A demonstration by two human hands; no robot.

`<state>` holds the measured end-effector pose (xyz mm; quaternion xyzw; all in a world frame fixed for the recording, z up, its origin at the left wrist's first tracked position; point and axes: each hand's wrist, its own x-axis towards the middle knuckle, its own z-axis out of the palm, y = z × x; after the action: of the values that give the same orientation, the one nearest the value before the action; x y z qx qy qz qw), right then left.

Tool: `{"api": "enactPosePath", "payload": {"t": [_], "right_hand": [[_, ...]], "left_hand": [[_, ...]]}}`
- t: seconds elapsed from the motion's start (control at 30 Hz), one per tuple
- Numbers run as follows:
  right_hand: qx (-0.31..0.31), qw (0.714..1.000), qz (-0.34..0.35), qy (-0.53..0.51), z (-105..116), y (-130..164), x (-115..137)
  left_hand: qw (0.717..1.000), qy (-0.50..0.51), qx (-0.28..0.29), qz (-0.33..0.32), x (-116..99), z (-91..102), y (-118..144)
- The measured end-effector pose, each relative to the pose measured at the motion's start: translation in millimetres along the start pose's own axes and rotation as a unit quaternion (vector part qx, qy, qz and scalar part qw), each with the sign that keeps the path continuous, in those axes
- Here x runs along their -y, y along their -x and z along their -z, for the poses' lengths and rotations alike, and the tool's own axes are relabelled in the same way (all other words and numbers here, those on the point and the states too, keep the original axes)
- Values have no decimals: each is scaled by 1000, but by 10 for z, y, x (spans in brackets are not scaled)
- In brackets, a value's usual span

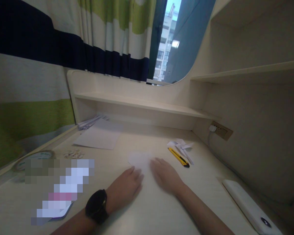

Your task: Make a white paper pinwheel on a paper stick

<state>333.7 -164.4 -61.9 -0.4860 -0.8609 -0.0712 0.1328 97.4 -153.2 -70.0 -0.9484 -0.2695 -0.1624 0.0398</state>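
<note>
A small sheet of white paper (pixel 140 158) lies on the desk in front of me, pale and slightly blurred. At its lower left edge is my left hand (pixel 126 185), palm down, with a black round watch on the wrist; its fingers lie low over the desk. My right hand (pixel 164 175) rests palm down at the paper's right edge, fingers stretched forward and smeared by motion. Neither hand visibly grasps the sheet. To the right of my right hand lies a yellow utility knife (pixel 178 157), beside a folded white paper pinwheel (pixel 182 147).
Larger white sheets (pixel 99 133) lie at the back left. A tape roll (pixel 33 158), small pale pieces (pixel 73 154) and a pixelated phone-like object (pixel 63 192) are on the left. A white power bank-like device (pixel 250 205) lies right, below a plugged-in socket (pixel 222 130). A low shelf (pixel 137 102) spans the back.
</note>
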Motion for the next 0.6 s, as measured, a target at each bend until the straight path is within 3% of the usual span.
{"api": "enactPosePath", "payload": {"t": [0.1,0.3,0.6], "right_hand": [[16,999,14,-23,18,-4,62],[54,994,-85,30,36,-56,-73],[43,989,-117,80,82,-81,-61]], "left_hand": [[1000,-2,3,1,-10,6,-10],[1000,-11,10,-1,-15,17,7],[1000,-1,-1,1,-22,58,7]]}}
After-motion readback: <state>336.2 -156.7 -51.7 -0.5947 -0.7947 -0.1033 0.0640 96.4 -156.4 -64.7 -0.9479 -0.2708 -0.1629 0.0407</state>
